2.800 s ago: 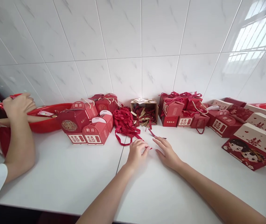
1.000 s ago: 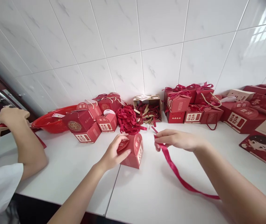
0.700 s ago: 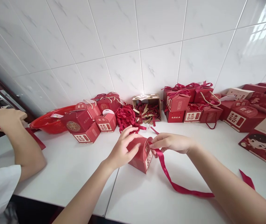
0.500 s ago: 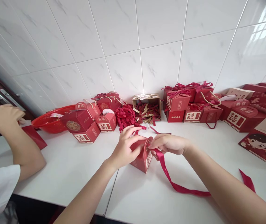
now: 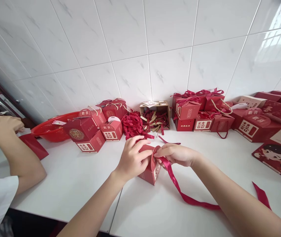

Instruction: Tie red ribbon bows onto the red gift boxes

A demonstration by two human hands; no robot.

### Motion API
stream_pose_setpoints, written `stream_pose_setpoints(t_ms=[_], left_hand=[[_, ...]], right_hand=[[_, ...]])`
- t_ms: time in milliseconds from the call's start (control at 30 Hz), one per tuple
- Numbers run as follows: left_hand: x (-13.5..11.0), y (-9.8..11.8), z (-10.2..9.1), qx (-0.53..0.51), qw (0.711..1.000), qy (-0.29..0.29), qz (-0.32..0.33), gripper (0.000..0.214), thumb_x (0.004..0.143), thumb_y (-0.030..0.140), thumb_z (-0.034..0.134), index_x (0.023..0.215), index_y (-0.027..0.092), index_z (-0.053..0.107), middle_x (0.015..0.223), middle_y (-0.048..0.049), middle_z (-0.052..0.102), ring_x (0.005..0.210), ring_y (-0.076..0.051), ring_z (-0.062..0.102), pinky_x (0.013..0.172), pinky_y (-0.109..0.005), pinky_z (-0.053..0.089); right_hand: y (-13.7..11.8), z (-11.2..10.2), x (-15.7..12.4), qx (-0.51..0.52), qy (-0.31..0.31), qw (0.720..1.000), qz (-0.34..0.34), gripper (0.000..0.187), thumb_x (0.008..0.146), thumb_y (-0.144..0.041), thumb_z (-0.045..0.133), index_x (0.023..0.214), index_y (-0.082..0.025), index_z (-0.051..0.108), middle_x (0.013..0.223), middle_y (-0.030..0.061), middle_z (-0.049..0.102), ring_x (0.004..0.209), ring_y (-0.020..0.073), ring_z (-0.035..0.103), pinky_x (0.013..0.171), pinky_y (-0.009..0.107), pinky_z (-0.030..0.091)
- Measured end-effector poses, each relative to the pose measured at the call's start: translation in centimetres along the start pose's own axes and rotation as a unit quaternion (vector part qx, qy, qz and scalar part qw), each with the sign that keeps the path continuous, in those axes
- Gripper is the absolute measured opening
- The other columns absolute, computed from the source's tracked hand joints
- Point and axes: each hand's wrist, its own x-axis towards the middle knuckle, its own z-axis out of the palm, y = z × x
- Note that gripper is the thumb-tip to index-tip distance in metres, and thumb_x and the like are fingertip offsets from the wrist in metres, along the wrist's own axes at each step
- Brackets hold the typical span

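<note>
A small red gift box (image 5: pixel 148 173) with a rounded top flap stands on the white table in front of me. My right hand (image 5: pixel 176 154) pinches a dark red satin ribbon (image 5: pixel 179 189) against the flap. The ribbon's long loose end trails over the table and passes behind my right forearm. My left hand (image 5: pixel 134 158) rests over the box's far left side, thumb and fingers bent around the flap's other face. Its fingertips are partly hidden behind the flap, and the ribbon's other end cannot be seen.
Behind the box lie a heap of red ribbon (image 5: pixel 132 124) and a carton (image 5: pixel 168 115) of short strips. Finished-looking red boxes (image 5: pixel 188 108) with bows stand right, more boxes (image 5: pixel 89 143) left beside a red basin (image 5: pixel 49 130). Another person's arm (image 5: pixel 24 158) is at far left.
The fingers of my left hand have closed in nearer to the flap. My right hand has shifted slightly left, with the ribbon still pinched at the flap.
</note>
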Motion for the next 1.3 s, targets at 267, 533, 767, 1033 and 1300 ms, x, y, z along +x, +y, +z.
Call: stream_pose_setpoints(t_ms=[267,533,767,1033,1300], left_hand=[[0.3,0.2,-0.3,0.005,1.000,0.015,-0.025,0.017,0.073,0.009,0.061,0.070,0.022,0.071,0.098,-0.0058,0.069,0.104,-0.027,0.055,0.085,-0.043,0.048],[1.8,-1.0,-1.9,-0.027,0.978,0.127,-0.166,0.009,0.079,0.019,0.063,0.076,0.022,0.071,0.095,-0.0048,0.065,0.094,-0.022,0.060,0.085,-0.039,0.050],[1.3,0.0,-3.4,-0.084,0.961,0.073,-0.253,0.020,0.082,0.028,0.063,0.101,0.024,0.068,0.108,-0.0049,0.062,0.106,-0.022,0.057,0.095,-0.038,0.046],[-2.7,-1.1,-1.2,-0.228,0.836,-0.101,-0.489,0.044,0.084,0.052,0.054,0.115,0.021,0.055,0.111,-0.0094,0.066,0.097,-0.024,0.064,0.077,-0.034,0.051],[-2.6,-0.3,1.1,-0.187,0.838,-0.079,-0.506,0.028,0.078,0.040,0.061,0.101,0.024,0.059,0.089,-0.0029,0.068,0.080,-0.022,0.064,0.072,-0.032,0.047]], right_hand=[[-0.2,-0.5,-0.2,-0.057,-0.010,0.998,-0.020,0.028,0.081,-0.038,0.058,0.066,-0.015,0.061,0.059,-0.0008,0.054,0.055,0.0102,0.049,0.057,0.024,0.040],[-1.1,0.7,-0.7,-0.255,0.298,0.902,-0.182,0.034,0.082,-0.051,0.059,0.093,-0.019,0.067,0.104,0.0089,0.064,0.098,0.0234,0.056,0.085,0.034,0.043],[-2.5,3.2,-1.6,-0.112,0.192,0.929,-0.296,0.028,0.088,-0.042,0.057,0.079,-0.017,0.063,0.078,0.0026,0.062,0.073,0.0149,0.055,0.071,0.029,0.045],[-4.7,5.0,-8.0,-0.020,0.291,0.810,-0.508,0.015,0.093,-0.029,0.052,0.082,-0.026,0.061,0.079,0.0012,0.060,0.080,0.0174,0.059,0.076,0.032,0.046],[-1.9,5.4,-0.3,-0.087,0.287,0.891,-0.342,0.026,0.090,-0.044,0.050,0.077,-0.022,0.051,0.074,0.0016,0.056,0.071,0.0164,0.054,0.066,0.028,0.044]])
